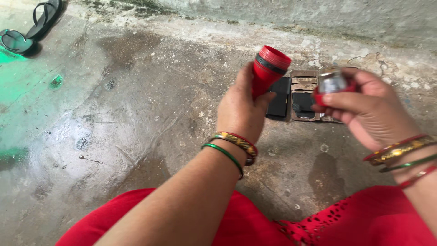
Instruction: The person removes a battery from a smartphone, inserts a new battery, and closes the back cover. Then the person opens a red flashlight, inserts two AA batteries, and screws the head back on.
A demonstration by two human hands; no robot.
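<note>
Your left hand (240,107) is wrapped tight around a red torch body (267,69), its open threaded end tilted up and away from you. Your right hand (364,107) pinches the torch's shiny reflector head (332,82) between thumb and fingers, just beside the body but not touching it. Below both, on the concrete floor (136,114) near the wall's foot, lies an open phone case (300,95).

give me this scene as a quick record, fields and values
left hand: grips red torch body, open end up
right hand: holds torch head, silver reflector, red rim
between hands: the two parts are apart
floor: wet grey concrete
behind hands: open phone case lying on the floor
far left: black sandals
</note>
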